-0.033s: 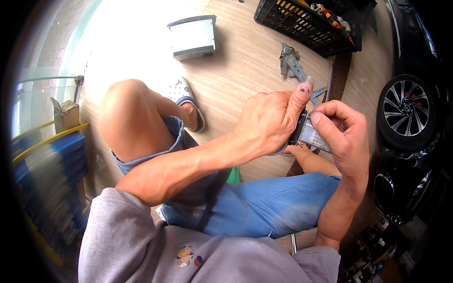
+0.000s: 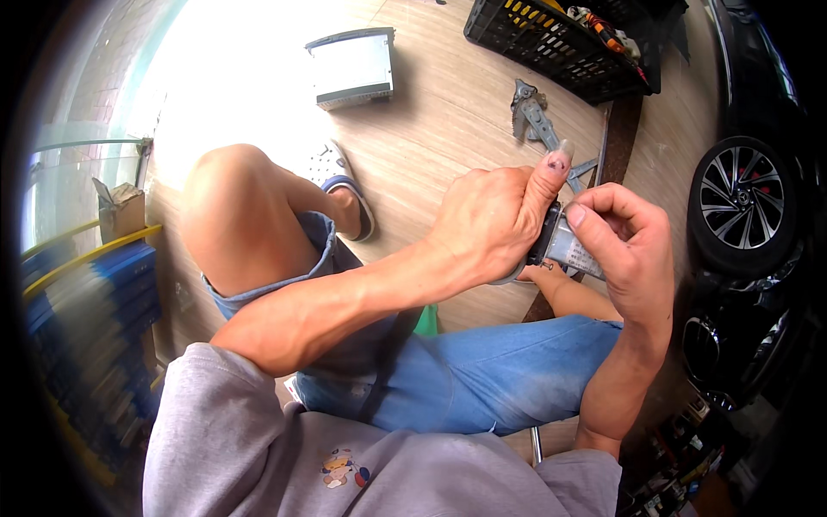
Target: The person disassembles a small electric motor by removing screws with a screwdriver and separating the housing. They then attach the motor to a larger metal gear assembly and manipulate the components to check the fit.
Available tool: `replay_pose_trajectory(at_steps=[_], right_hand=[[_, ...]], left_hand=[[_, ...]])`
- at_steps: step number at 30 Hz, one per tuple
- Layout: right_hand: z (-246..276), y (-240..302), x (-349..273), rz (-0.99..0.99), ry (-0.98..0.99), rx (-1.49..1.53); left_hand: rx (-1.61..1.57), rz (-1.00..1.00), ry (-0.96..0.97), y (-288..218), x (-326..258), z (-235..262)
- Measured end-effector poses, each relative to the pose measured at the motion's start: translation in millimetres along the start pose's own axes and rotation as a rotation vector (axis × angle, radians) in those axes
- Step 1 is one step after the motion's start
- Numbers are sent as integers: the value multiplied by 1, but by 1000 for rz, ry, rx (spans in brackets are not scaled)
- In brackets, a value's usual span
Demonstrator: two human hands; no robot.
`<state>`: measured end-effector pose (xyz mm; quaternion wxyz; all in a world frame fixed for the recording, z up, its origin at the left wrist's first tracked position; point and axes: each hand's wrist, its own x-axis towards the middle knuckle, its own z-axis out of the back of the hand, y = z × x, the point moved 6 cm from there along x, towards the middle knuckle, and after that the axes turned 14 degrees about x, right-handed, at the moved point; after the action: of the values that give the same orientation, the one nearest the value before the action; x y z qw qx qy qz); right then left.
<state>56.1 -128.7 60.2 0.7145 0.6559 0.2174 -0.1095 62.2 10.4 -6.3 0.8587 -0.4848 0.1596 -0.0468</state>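
Note:
Above my right thigh, both my hands hold a motor-like part (image 2: 572,248) with a silver metal body, a black end and small printing on its side. My left hand (image 2: 493,217) is closed around the black end, its thumb pointing up and away from me. My right hand (image 2: 633,250) grips the silver body from the right, fingers bent and thumb near the joint with the black end. The palms and fingers hide much of the part. Just beyond my left thumb, a grey metal window-regulator-like linkage (image 2: 536,119) lies on the floor.
A silver box-shaped car unit (image 2: 353,71) sits on the tiled floor ahead. A black plastic crate (image 2: 551,50) with cables and parts stands at far right. Rightmost is a dark car with a spoked wheel (image 2: 741,195). Blue stacked bins (image 2: 125,284) and a small carton (image 2: 121,214) are left.

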Motion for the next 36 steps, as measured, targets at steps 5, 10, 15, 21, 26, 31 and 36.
replay_pose_trajectory(at_steps=[5, 10, 15, 21, 26, 31, 36], right_hand=[[-1, -1, -1, 26, -33, -46], [-1, -2, -1, 36, -51, -76], [-1, -2, -1, 78, -89, -176], [1, -4, 1, -24, -91, -86], [0, 2, -2, 56, -26, -87], [2, 1, -1, -3, -29, -53], [-2, 2, 0, 21, -39, -65]], left_hand=[[-2, -1, -13, 2, 1, 0], [-7, -1, -26, 2, 2, -1], [19, 11, 15, 2, 3, -2], [-21, 47, 5, 4, 4, -5], [-38, 30, -4, 1, 4, -3], [-28, 4, -19, -1, 2, 0], [0, -9, -50, 2, 2, 0]])
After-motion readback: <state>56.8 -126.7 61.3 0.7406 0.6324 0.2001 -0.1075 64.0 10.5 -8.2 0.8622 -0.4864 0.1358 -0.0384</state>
